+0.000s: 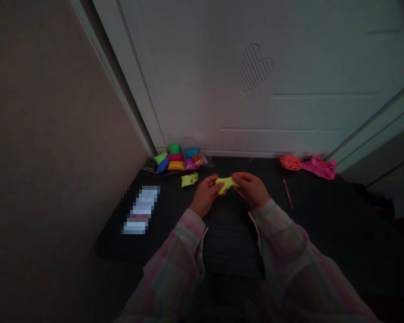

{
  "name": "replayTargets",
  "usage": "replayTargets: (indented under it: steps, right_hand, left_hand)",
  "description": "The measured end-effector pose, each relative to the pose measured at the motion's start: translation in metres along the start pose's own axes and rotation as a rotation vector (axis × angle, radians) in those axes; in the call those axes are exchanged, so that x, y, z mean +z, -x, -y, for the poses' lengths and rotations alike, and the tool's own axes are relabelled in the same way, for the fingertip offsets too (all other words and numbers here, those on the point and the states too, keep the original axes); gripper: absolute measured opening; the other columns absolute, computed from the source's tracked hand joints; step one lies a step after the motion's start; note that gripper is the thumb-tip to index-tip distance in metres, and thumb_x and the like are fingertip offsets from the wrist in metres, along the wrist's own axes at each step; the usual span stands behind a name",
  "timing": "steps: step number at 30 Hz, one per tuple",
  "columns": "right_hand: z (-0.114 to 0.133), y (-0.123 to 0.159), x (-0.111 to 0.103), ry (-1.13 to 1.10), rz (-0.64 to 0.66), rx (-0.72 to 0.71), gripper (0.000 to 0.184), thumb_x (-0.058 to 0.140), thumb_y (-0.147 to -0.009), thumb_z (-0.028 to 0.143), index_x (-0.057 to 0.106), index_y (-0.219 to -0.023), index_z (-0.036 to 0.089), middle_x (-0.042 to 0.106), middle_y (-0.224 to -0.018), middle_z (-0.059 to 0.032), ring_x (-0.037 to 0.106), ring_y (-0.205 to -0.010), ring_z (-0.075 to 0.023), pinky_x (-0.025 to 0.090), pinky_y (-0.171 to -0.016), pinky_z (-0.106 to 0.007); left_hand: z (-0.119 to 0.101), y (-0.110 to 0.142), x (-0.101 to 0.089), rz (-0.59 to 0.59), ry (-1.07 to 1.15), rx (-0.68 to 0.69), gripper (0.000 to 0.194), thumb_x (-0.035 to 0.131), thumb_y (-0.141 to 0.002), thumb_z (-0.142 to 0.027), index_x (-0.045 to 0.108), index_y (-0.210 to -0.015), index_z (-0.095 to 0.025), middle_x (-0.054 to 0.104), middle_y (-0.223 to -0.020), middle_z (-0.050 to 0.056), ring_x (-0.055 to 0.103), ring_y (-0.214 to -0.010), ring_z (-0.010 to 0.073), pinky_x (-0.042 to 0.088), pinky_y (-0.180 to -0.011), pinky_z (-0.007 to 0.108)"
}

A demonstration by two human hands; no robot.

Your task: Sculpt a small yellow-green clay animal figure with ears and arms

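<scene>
Both of my hands grip one lump of yellow clay (226, 183) above the dark table (229, 237). My left hand (207, 194) pinches its left end and my right hand (251, 187) pinches its right end, fingers closed on it. The lump is stretched between them. An opened yellow packet (189, 179) lies just left of my left hand.
A pile of several coloured clay packets (177, 159) sits at the back left. A thin pink stick (287, 193) lies right of my hands. An orange lump (290, 162) and pink wrapping (319, 167) lie at the back right. A blurred flat item (141, 209) lies at the left.
</scene>
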State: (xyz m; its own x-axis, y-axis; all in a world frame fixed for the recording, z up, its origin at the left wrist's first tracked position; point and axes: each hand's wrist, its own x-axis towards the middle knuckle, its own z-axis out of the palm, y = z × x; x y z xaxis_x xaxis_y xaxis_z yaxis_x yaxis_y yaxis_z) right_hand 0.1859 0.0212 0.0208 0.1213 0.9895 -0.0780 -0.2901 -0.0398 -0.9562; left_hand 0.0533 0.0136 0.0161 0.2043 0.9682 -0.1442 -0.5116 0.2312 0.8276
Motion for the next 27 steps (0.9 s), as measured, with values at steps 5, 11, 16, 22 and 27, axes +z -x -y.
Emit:
replayTargets:
  steps: [5, 11, 16, 22, 27]
  right_hand:
    - [0.009, -0.006, -0.008, -0.203, -0.135, -0.068, 0.015, 0.071, -0.051, 0.023, 0.060, -0.060, 0.017, 0.060, -0.059, 0.0042, 0.054, -0.053, -0.0057, 0.045, -0.045, -0.015]
    - [0.021, -0.007, -0.017, -0.471, -0.171, -0.137, 0.008, 0.067, -0.058, 0.018, 0.060, -0.061, 0.018, 0.060, -0.064, 0.0055, 0.055, -0.059, -0.0028, 0.045, -0.049, -0.010]
    - [0.011, 0.002, -0.007, -0.292, 0.112, -0.019, 0.016, 0.067, -0.059, 0.024, 0.064, -0.073, 0.018, 0.064, -0.075, 0.0003, 0.058, -0.070, -0.0092, 0.049, -0.063, -0.020]
    - [-0.008, 0.001, -0.003, 0.142, 0.184, -0.163, 0.024, 0.065, -0.061, 0.028, 0.062, -0.084, 0.023, 0.063, -0.088, -0.0002, 0.057, -0.083, -0.0142, 0.043, -0.081, -0.032]
    - [-0.010, 0.002, -0.003, 0.438, 0.096, -0.366, 0.020, 0.065, -0.059, 0.033, 0.064, -0.076, 0.023, 0.052, -0.107, -0.0052, 0.047, -0.102, -0.0209, 0.042, -0.081, -0.034]
  left_hand:
    - [-0.002, -0.001, -0.002, -0.039, 0.051, -0.011, 0.024, 0.064, -0.058, -0.010, 0.052, -0.079, -0.014, 0.059, -0.075, 0.000, 0.054, -0.054, 0.0063, 0.042, -0.054, 0.021]
    - [-0.003, -0.002, -0.005, -0.068, 0.113, 0.030, 0.019, 0.060, -0.063, -0.011, 0.053, -0.081, -0.016, 0.059, -0.074, -0.001, 0.055, -0.058, 0.0069, 0.042, -0.055, 0.019]
    - [-0.004, 0.000, -0.003, -0.012, 0.160, -0.040, 0.020, 0.051, -0.072, -0.023, 0.055, -0.091, -0.016, 0.060, -0.082, 0.003, 0.057, -0.064, 0.0100, 0.043, -0.059, 0.022]
    - [0.000, 0.003, 0.003, 0.037, 0.162, -0.018, 0.021, 0.058, -0.068, -0.021, 0.056, -0.088, -0.016, 0.058, -0.091, 0.003, 0.055, -0.077, 0.0108, 0.043, -0.067, 0.023]
    - [0.003, 0.003, 0.005, 0.034, 0.086, 0.011, 0.030, 0.066, -0.058, -0.012, 0.056, -0.086, -0.018, 0.058, -0.083, -0.001, 0.054, -0.076, 0.0084, 0.041, -0.066, 0.020]
